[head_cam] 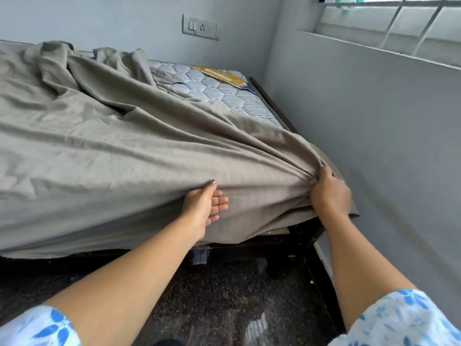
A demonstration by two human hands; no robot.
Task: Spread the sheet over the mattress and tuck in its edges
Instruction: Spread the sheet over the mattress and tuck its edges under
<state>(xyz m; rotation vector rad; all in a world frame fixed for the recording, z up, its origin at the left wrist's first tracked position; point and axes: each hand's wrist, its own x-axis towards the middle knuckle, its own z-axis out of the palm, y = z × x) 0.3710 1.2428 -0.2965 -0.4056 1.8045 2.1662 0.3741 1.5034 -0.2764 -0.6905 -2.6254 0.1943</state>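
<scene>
- We see the grey bedsheet [104, 151] covering most of the mattress [219, 96], but the mattress's far right corner is bare, quilted ticking and a yellow label [219, 73] showing.
- Sheet is bunched in folds along the far edge near the wall [124, 18]. We judge a hard pull at the near corner could drag more cloth off that far side and widen the bare patch.
- Near edge hangs loose over the dark bed frame [279, 243], not tucked yet. It could slide off the near corner if the grip goes.
- Right hand [329, 193] is clenched on a gathered bunch of sheet at the mattress's near right corner, pleats fanning out from it. We think a tuck made this way would trap wrinkles.
- Left hand [207, 206] lies against the sheet on the near side, palm up, fingers [220, 204] loosely spread, thumb at the top edge, gripping nothing.
- The side wall stands close beside the right hand, so knuckles could knock it.
- Containers: we see none.
</scene>
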